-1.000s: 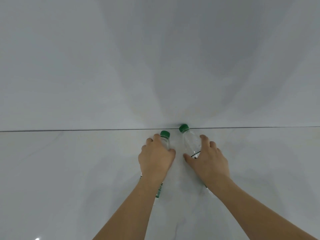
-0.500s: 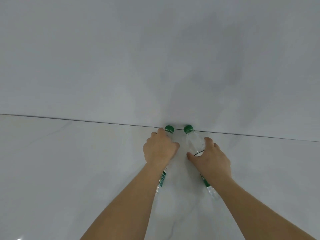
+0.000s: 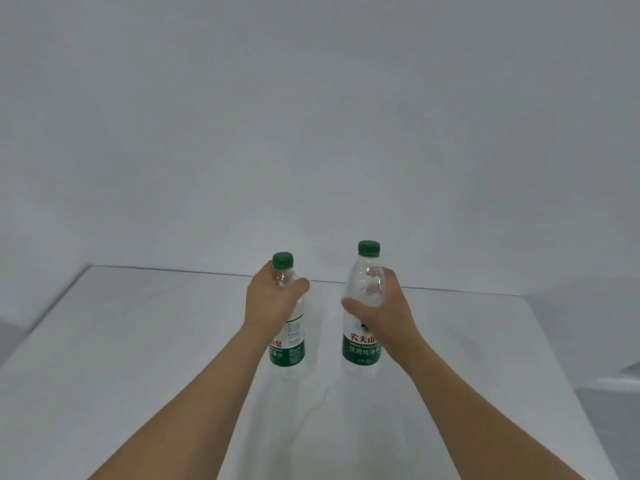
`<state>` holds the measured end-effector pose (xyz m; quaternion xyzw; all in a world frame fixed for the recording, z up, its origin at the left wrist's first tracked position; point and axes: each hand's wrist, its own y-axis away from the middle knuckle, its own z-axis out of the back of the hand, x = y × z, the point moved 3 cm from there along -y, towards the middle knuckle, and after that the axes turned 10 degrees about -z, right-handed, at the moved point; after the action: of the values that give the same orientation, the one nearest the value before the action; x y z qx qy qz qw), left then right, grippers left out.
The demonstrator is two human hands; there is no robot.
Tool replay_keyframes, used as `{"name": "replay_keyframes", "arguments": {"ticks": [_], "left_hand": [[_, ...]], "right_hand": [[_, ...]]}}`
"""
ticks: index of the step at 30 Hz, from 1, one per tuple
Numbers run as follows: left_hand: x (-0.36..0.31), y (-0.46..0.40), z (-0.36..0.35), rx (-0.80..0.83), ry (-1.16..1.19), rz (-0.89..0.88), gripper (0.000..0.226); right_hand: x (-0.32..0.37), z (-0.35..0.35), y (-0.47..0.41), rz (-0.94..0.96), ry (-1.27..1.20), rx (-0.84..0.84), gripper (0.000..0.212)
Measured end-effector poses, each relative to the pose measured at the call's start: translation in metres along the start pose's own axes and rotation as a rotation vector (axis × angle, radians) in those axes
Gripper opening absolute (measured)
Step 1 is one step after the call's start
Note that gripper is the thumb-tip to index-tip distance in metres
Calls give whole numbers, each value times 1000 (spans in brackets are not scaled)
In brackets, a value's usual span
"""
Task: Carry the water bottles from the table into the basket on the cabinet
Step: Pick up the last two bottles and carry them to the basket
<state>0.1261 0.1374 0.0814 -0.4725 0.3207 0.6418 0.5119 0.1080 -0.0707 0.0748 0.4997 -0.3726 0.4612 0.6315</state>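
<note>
Two clear water bottles with green caps and green labels stand upright over the white table [image 3: 138, 341]. My left hand [image 3: 268, 303] wraps the neck and shoulder of the left bottle [image 3: 289, 351]. My right hand [image 3: 384, 313] grips the upper body of the right bottle [image 3: 362, 344], which is held slightly higher. Whether either bottle's base touches the table I cannot tell. No basket or cabinet is in view.
A plain grey-white wall [image 3: 311, 116] rises behind the table's far edge. The table's left and right edges drop away to a grey floor [image 3: 616, 427]. A thin white cord or crease [image 3: 311, 407] lies on the tabletop between my forearms.
The view has tilted up from looking steeply down; the table edges now show. Both bottles now appear upright and higher, the right one raised more. Both hands keep their grip.
</note>
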Motion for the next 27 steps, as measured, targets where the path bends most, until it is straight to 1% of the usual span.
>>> {"name": "replay_keyframes", "arguments": {"ticks": [3, 5, 8, 10, 12, 15, 18, 20, 22, 25, 27], "left_hand": [[-60, 16, 34, -107, 77, -93, 26], [-96, 23, 52, -138, 139, -150, 28], [-136, 34, 77, -109, 203, -231, 30], [-159, 40, 94, -80, 220, -278, 35], [-177, 48, 111, -60, 246, -311, 36], [-193, 64, 136, -59, 249, -358, 32], [-197, 77, 158, -62, 246, -387, 29], [-198, 82, 173, -72, 245, -396, 27], [-200, 86, 189, -104, 242, -411, 25], [-202, 91, 219, -167, 226, -407, 29], [-201, 96, 243, -209, 218, -397, 31]], "right_hand": [[65, 11, 38, 105, -181, 13, 46], [104, 17, 63, 179, -200, -15, 43], [143, 15, 100, 260, -178, -57, 39], [158, 11, 120, 295, -193, -120, 32], [170, 3, 139, 314, -176, -175, 32], [179, -3, 166, 337, -167, -247, 32], [184, -1, 187, 358, -232, -295, 27], [192, -6, 197, 368, -241, -276, 26], [204, -17, 202, 378, -211, -235, 19], [222, -43, 208, 387, -184, -178, 14], [231, -67, 212, 396, -186, -121, 16]]}}
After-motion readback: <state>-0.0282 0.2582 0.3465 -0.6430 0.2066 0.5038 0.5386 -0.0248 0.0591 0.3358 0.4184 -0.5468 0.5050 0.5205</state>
